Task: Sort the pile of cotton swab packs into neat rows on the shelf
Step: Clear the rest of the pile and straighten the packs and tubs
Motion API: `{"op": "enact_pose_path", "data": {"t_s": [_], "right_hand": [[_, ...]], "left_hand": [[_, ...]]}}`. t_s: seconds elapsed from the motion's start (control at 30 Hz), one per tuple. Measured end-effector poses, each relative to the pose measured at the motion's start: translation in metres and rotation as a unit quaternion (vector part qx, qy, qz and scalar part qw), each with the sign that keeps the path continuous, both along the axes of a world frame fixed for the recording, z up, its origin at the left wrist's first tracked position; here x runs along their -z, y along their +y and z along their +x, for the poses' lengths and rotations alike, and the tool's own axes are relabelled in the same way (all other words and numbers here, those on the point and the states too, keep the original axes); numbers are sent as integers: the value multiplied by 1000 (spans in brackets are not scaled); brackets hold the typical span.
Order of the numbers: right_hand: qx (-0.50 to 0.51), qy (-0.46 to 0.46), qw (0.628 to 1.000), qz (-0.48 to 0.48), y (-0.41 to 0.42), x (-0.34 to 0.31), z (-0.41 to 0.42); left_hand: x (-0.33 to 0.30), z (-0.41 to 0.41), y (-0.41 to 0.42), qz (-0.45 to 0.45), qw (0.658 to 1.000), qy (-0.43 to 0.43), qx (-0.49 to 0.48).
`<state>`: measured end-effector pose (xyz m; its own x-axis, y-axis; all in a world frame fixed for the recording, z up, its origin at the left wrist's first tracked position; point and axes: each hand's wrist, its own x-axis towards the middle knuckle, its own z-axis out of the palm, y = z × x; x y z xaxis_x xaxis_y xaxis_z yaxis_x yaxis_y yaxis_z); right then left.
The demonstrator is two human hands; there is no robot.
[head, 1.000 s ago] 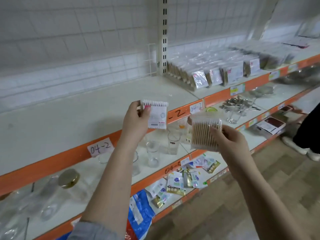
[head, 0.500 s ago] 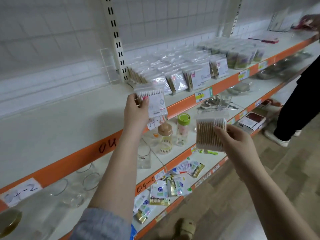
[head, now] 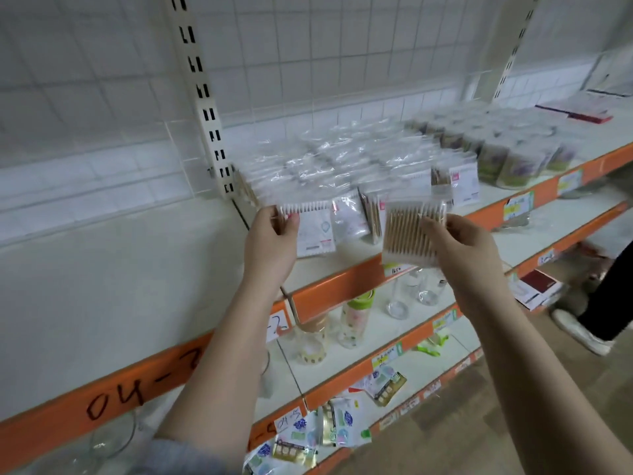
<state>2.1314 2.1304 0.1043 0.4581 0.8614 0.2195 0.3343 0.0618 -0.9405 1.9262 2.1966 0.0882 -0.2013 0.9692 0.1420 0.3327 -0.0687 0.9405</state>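
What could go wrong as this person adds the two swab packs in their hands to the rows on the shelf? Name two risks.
1. The rows are upright packs pressed close together in slippery film; pushing another in could tip neighbours over.
2. The left hand pinches its pack by one corner, and the right hand holds its pack by one edge, so either grip could slip and drop a pack onto the glasses below.

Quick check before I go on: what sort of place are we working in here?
Most likely a shop aisle. Tiered shelves with orange front edges carry price tags, and rows of bagged cotton swab packs stand on the top shelf, with glass jars on the shelf below.
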Motion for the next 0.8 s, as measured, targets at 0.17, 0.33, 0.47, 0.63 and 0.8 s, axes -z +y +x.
{"op": "enact_pose_path", "data": {"t_s": [0.17, 0.33, 0.47, 0.63, 0.8], "right_hand": [[-46, 39, 998, 19, 29, -4, 14], [-114, 136, 984, 6, 52, -6, 27], [-172, 141, 975, 8, 63, -9, 43], [-210, 139, 968, -10, 64, -17, 61], [-256, 129, 958, -17, 64, -22, 66]], "left_hand": [[9, 4, -4, -8, 999, 28, -26], [19, 10, -8, -35, 992, 67, -102], [13, 20, -16, -26, 985, 75, -154], [2, 32, -28, 0, 971, 97, -220], [-6, 39, -40, 37, 952, 169, -254]]}}
